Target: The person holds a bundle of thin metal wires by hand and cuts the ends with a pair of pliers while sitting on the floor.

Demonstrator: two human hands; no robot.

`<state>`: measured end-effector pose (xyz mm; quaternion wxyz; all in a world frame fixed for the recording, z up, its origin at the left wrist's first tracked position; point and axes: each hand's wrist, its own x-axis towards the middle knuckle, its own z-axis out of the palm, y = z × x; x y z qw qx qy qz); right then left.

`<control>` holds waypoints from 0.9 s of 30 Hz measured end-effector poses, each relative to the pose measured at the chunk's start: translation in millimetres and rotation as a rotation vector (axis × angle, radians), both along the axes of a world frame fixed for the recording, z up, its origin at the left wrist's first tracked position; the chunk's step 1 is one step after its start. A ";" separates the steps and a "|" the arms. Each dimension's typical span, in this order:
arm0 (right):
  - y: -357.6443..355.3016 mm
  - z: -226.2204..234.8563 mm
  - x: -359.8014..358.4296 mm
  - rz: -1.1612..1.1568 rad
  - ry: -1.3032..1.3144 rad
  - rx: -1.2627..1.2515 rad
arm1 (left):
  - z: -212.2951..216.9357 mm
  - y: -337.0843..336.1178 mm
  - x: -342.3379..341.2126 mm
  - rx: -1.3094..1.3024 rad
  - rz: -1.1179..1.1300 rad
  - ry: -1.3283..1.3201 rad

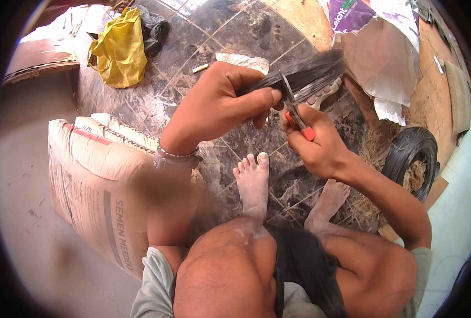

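Note:
My left hand [219, 106] is closed around one end of a bundle of black strands [312, 69], which stretches out to the right and flares at its far end. In my right hand [320, 143] is a pair of scissors [308, 133] with red and dark handles. Their metal blades are parted and reach up to the bundle, just right of my left thumb. Whether the blades touch the strands or cut through any, I cannot tell. Both hands are held above the tiled floor, in front of my bare feet.
Printed paper sacks [103, 175] stand at the left. A yellow bag [121, 50] lies at the far left beside a dark plastic bag [153, 29]. At the right are a black coil [413, 159], brown fibres [376, 148] and a torn sack [378, 58]. Dirty dark tiles [187, 53] cover the floor.

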<state>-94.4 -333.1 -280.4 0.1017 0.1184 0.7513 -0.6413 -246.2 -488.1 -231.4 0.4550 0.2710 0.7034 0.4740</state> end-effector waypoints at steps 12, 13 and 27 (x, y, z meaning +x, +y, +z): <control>24.7 24.6 -16.1 0.224 -0.158 0.021 | 5.2 3.3 -0.9 -0.026 -0.038 -0.079; 24.8 24.9 -14.4 0.226 -0.108 0.032 | 3.9 3.5 -0.9 -0.028 -0.034 -0.079; 26.5 40.3 -4.1 0.209 -0.366 -0.026 | 4.1 4.4 10.3 0.019 -0.075 0.035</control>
